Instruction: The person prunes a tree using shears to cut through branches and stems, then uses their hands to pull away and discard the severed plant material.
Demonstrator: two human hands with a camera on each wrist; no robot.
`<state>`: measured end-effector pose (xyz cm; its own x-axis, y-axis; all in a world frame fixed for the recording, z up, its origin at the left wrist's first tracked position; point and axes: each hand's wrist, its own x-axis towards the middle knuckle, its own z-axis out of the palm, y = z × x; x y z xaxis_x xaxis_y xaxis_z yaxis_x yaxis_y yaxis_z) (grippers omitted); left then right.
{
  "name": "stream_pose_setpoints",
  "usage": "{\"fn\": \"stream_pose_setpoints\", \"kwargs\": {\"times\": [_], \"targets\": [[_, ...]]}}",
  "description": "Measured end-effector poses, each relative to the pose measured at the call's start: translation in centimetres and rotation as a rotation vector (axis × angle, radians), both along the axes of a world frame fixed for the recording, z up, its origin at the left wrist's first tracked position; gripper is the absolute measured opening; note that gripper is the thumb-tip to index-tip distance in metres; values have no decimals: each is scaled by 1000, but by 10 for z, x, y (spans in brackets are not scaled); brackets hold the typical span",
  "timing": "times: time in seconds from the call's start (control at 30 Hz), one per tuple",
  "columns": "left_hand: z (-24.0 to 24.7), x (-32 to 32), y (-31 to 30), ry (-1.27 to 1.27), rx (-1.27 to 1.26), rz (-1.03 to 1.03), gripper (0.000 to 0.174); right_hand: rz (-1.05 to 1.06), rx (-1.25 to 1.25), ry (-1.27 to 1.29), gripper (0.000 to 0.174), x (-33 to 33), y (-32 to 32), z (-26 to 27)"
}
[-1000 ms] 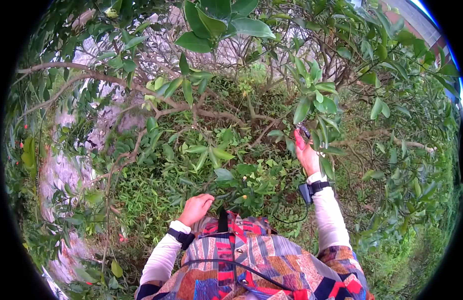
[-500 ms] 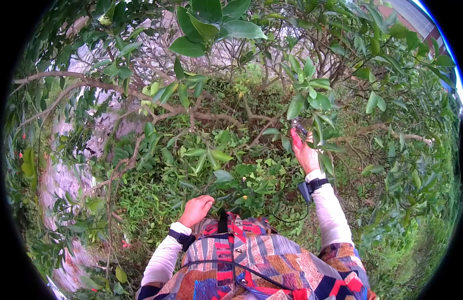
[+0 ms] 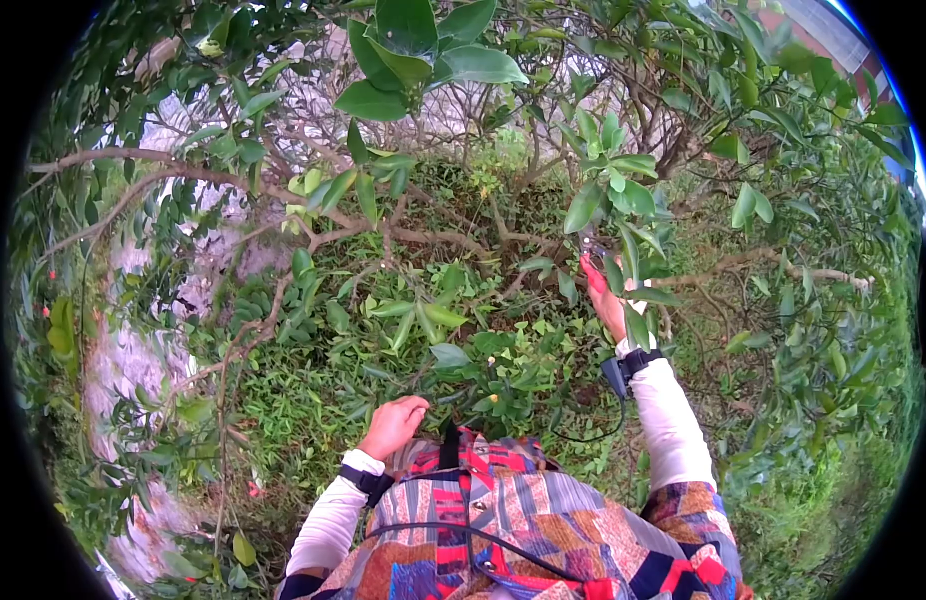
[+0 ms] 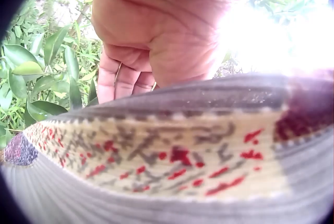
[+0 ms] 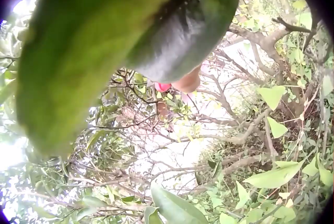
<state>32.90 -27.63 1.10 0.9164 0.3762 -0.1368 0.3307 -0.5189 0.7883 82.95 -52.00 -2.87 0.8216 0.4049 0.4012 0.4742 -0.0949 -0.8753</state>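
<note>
My right hand (image 3: 610,308) reaches forward among the branches and grips a pair of pruning shears (image 3: 590,270) with red handles. The dark blades point away from me, beside a leafy shoot (image 3: 623,190), and leaves cover part of the hand. In the right wrist view a large blurred leaf (image 5: 99,52) hides most of the hand; a fingertip (image 5: 189,80) and a bit of red handle (image 5: 163,87) show below it. My left hand (image 3: 393,425) hangs loosely curled at my waist, holding nothing, close to the patchwork garment (image 4: 156,156) in the left wrist view.
A long bare branch (image 3: 223,172) crosses from the left toward the middle. Another branch (image 3: 763,262) runs out to the right of my right hand. A leaf cluster (image 3: 403,60) hangs close at the top. Low plants (image 3: 293,400) cover the ground; a cable hangs by my right wrist.
My right hand and the shears have shifted slightly left and turned a little among the leaves; the blades show less than before. The left hand stays at the waist.
</note>
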Motion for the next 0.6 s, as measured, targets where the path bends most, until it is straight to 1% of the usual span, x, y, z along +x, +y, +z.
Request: {"fn": "stream_pose_setpoints", "kwargs": {"times": [0.03, 0.07, 0.1, 0.13, 0.23, 0.3, 0.37, 0.6], "targets": [[0, 1, 0, -8, 4, 2, 20, -176, -495, -407, 55, -27, 2, 47], [0, 2, 0, -16, 8, 4, 20, -351, -990, -813, 52, -44, 5, 78], [-1, 2, -1, -15, 8, 2, 20, -268, -885, -844, 48, -40, 4, 81], [-1, 3, -2, -33, 23, -7, 20, -226, -816, -806, 48, -39, 3, 82], [0, 6, -5, -51, 22, -24, 19, -151, -668, -598, 47, -36, -4, 85], [4, 8, -5, -51, 4, -26, 19, -104, -630, -503, 47, -30, -9, 86], [6, 10, -6, 1, -45, -15, 18, -67, -605, -435, 47, -24, -14, 86], [7, 8, -7, 19, -34, -13, 18, 13, -543, -265, 46, -10, -25, 80]]}}
